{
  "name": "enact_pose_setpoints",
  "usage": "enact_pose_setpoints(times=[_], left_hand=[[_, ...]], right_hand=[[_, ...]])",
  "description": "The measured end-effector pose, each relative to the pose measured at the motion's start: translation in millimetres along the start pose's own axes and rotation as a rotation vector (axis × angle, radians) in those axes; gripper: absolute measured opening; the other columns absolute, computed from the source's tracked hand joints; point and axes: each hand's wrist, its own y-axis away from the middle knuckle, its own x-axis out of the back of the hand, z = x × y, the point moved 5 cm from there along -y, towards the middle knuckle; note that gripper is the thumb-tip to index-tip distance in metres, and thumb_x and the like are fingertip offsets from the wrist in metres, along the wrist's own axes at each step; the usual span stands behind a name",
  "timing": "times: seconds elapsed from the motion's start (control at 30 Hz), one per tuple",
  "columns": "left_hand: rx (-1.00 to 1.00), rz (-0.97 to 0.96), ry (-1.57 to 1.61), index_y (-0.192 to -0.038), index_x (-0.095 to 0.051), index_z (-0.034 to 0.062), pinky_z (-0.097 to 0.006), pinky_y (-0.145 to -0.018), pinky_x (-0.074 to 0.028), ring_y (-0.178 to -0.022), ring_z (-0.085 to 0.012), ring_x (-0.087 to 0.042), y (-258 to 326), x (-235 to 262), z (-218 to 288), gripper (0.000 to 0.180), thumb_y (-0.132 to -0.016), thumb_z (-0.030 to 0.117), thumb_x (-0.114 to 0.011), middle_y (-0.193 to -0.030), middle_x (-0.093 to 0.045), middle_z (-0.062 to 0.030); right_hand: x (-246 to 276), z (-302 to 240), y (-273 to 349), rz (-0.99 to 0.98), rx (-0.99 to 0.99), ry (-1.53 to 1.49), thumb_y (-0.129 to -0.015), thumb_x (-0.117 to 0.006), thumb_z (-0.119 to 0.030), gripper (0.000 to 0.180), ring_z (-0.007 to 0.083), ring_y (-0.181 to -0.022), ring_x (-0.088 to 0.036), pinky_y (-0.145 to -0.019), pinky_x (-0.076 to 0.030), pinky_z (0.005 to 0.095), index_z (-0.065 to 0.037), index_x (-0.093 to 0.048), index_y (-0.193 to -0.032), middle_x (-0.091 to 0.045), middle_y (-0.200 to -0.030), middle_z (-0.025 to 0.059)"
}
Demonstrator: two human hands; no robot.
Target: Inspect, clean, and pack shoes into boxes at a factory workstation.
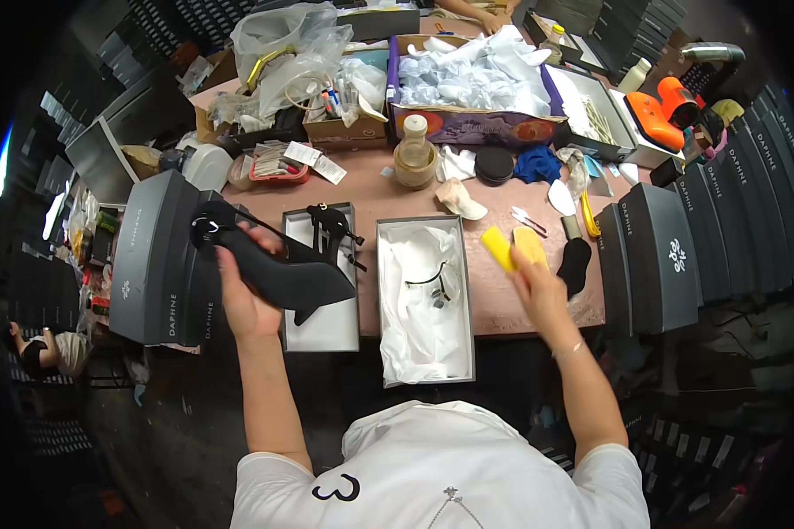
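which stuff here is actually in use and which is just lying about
In use: black high-heeled shoe in left hand; yellow sponge in right hand; open shoebox with white tissue.
Lying about: glue bottle, orange tool, stacked dark boxes.

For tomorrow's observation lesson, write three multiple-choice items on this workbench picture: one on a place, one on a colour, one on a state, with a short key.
1. Where does the open grey cardboard box lined with white tissue paper sit?
A. On the table's near edge, between the two hands
B. On the floor
C. On top of the stacked dark boxes

2. What colour is the small sponge block by the right hand?
A. Blue
B. Yellow
C. Green

3. What is the state of the black suede high-heeled shoe?
A. Lying in the tissue-lined box
B. Held up in the left hand
C. Wrapped in plastic

Key:
1 A, the box overhangs the brown table edge in front of the person.
2 B, the block is bright yellow.
3 B, the left hand grips the shoe above the table.
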Motion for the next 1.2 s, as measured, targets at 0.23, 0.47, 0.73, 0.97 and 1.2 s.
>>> enact_pose_setpoints(times=[0.23, 0.47, 0.73, 0.97, 1.2], left_hand=[[0.068, -0.294, -0.521, -0.117, -0.057, -0.0035, -0.035, -0.088, -0.052, -0.101, -0.0221, -0.062, 51, -5, -42, 0.043, -0.077, -0.001, -0.072, -0.107, -0.062, -0.0112], [-0.29, -0.977, -1.201, -0.089, -0.064, 0.0048, -0.053, -0.114, -0.025, -0.123, -0.0308, -0.049, 69, -37, -98, 0.032, -0.061, -0.01, -0.067, -0.103, -0.064, -0.0049], [0.023, -0.768, -1.38, -0.119, -0.061, 0.002, -0.038, -0.108, -0.035, -0.126, -0.0346, -0.046, 68, -9, -122, 0.045, -0.076, -0.007, -0.052, -0.13, -0.052, -0.0187], [0.188, -0.583, -0.782, -0.139, -0.042, -0.0011, -0.032, -0.105, -0.037, -0.124, -0.0239, -0.049, 96, -62, -122, 0.047, -0.097, 0.015, -0.055, -0.133, -0.051, -0.0157], [0.479, -0.457, -0.428, -0.11, -0.06, -0.0007, -0.025, -0.069, -0.051, -0.069, -0.0089, -0.057, 89, -49, -137, 0.024, -0.099, 0.02, -0.054, -0.087, -0.06, -0.0029]], right_hand=[[-60, -108, -46, -0.066, 0.599, -0.13, -0.081, -0.069, -0.018, 0.029, 0.0286, -0.099, -0.061, -0.091, -0.043, 0.0427, -0.008, -0.065, -0.107, -0.066, -0.102, 0.0131], [-58, -82, -48, 0.003, 0.24, -0.49, -0.086, -0.058, -0.005, 0.01, 0.0266, -0.067, -0.066, -0.061, -0.051, 0.0371, -0.003, -0.063, -0.094, -0.066, -0.073, 0.0133], [21, -53, -9, 0.088, -0.033, -1.013, -0.093, -0.057, -0.005, 0.009, 0.0071, -0.063, -0.057, -0.059, -0.048, 0.0193, 0.003, -0.058, -0.099, -0.061, -0.08, 0.0036], [10, -132, 13, -0.136, 0.127, -1.196, -0.092, -0.062, -0.008, 0.018, 0.0091, -0.083, -0.06, -0.074, -0.048, 0.0242, 0.003, -0.065, -0.105, -0.065, -0.086, 0.0042], [27, -133, 14, -0.207, 0.155, -1.151, -0.093, -0.06, -0.007, 0.02, 0.0094, -0.081, -0.061, -0.073, -0.051, 0.0233, 0.003, -0.064, -0.109, -0.061, -0.095, 0.0069]])
